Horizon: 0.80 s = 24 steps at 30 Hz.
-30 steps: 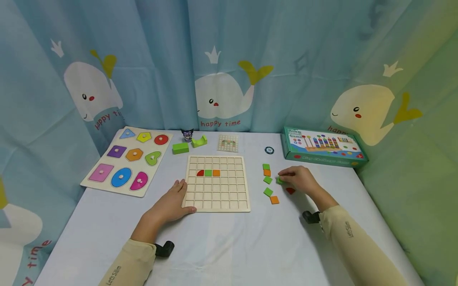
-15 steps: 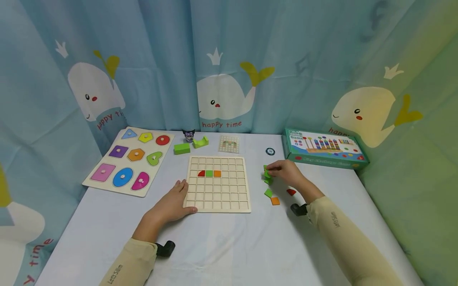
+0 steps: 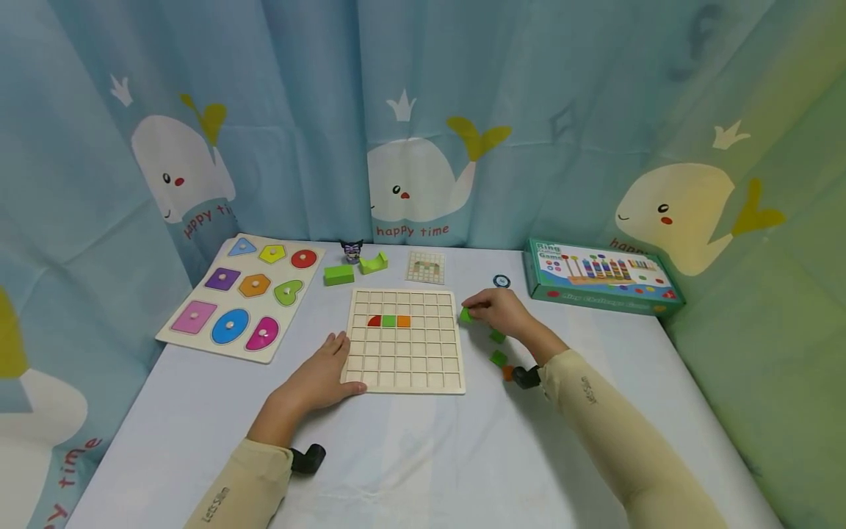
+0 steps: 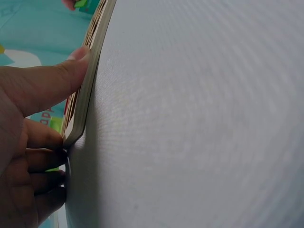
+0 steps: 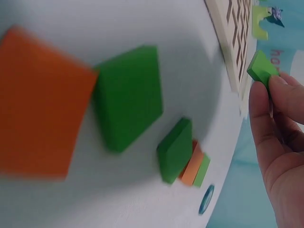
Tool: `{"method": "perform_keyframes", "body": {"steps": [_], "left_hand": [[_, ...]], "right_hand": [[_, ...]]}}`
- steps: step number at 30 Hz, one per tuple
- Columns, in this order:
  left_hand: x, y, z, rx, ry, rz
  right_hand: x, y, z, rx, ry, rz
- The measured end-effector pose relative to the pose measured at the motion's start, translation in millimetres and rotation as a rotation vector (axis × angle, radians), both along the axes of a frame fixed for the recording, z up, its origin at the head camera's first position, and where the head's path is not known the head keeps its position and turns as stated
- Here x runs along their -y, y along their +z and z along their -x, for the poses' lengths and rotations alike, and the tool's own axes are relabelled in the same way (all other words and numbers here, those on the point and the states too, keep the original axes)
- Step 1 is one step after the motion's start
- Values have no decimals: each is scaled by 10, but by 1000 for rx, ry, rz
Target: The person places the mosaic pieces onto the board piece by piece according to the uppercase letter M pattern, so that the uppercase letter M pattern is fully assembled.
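Note:
My left hand (image 3: 320, 378) rests at the near left corner of a wooden grid board (image 3: 406, 360); the left wrist view has its thumb on the board's edge. One row on the board holds a red rounded tile (image 3: 374, 321), a green square tile (image 3: 389, 321) and an orange one (image 3: 404, 321), side by side. Just off the board's right edge, my right hand (image 3: 505, 312) pinches another green square tile (image 5: 261, 67) between thumb and fingers, above the table. Loose tiles lie below it, including a green tile (image 5: 130, 95) and an orange tile (image 5: 42, 104).
A printed pattern card (image 3: 426, 267), green blocks (image 3: 339, 275) and a small dark figurine (image 3: 352, 251) sit behind the board. At left lies a shape puzzle (image 3: 269, 345). A boxed ring game (image 3: 604, 290) stands at back right, near a round token (image 3: 501, 281).
My right hand has moved left from the loose tiles towards the board with the green square tile. My left hand stays on the board corner. The right arm now hides the loose red tile.

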State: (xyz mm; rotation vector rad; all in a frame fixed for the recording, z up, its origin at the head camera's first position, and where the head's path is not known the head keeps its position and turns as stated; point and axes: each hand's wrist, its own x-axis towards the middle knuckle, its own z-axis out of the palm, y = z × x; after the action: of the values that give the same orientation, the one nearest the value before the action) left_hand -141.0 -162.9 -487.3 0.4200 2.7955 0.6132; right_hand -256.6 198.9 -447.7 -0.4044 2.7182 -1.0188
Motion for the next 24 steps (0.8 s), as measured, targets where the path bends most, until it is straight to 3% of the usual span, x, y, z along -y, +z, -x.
{"method": "perform_keyframes", "body": {"steps": [8, 24], "left_hand": [[-9, 9, -10, -15, -2, -10], [-5, 16, -5, -10, 1, -12]], "right_hand": [[205, -50, 61, -31, 78, 28], [610, -110, 108, -31, 145, 11]]}}
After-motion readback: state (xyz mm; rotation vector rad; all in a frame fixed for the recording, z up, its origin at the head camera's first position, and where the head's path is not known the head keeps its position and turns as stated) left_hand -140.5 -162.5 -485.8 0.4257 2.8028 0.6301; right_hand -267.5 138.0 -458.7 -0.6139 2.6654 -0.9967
